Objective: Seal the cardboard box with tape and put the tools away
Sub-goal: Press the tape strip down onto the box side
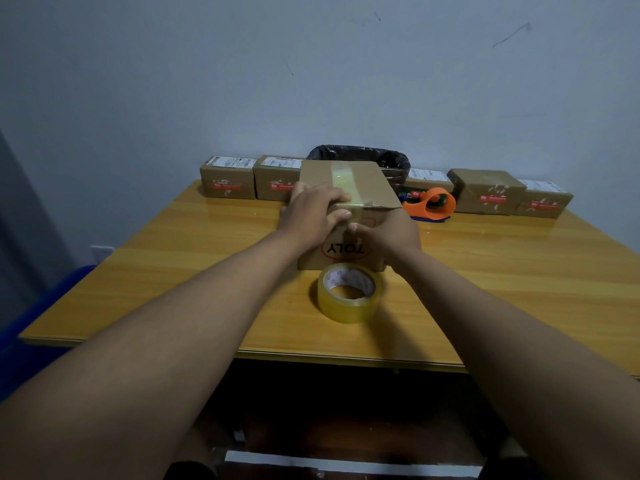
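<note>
Fingers [337, 196] of the left hand [311, 213] press the tape strip [343, 180] over the cardboard box [372, 183] edge so it sticks; the right hand [388, 237] grips its front, steadying it mid-table [173, 258]. Tape roll [349, 292] waits near the front edge.

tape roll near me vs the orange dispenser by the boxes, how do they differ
The tape roll is clear and yellowish; the orange dispenser is opaque plastic. The roll lies flat on its side, its hole facing up; the dispenser stands on edge, its opening facing the camera. The roll sits in front of the cardboard box that both hands press; the dispenser sits behind, to the right. Both rest untouched on the table.
</note>
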